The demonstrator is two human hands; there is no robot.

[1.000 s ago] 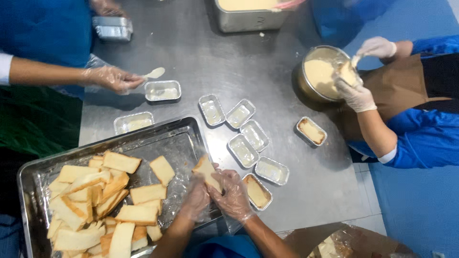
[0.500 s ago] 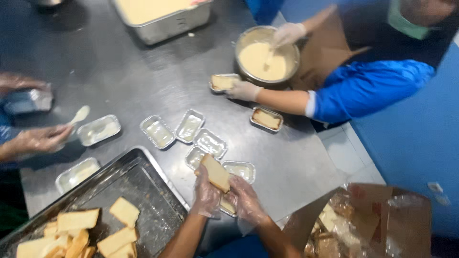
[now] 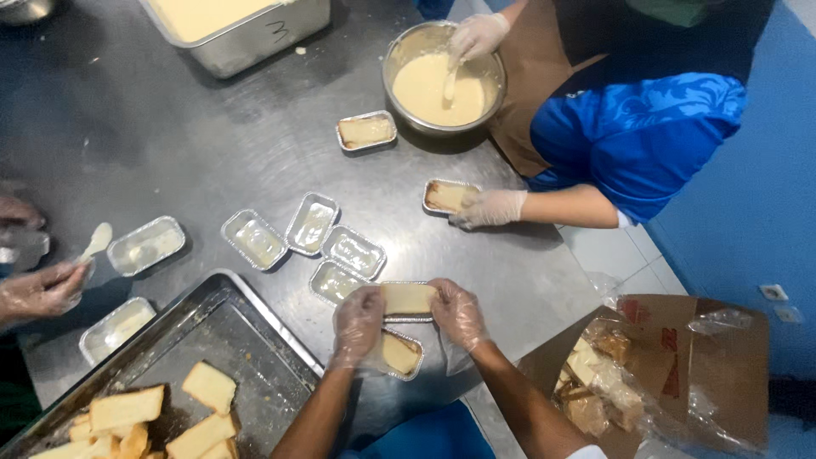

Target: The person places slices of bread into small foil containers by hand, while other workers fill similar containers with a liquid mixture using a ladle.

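steel worktable (image 3: 170, 153) | blue wall (image 3: 748, 221) | pale tiled floor (image 3: 612, 255) | bright overhead light

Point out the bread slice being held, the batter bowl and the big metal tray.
bread slice (image 3: 407, 297), head view, middle of its top face.
batter bowl (image 3: 399, 42), head view, left rim.
metal tray (image 3: 255, 353), head view, bare floor.

The large baking tray (image 3: 255, 314) and the cardboard box (image 3: 722, 357) run off the frame's edge.
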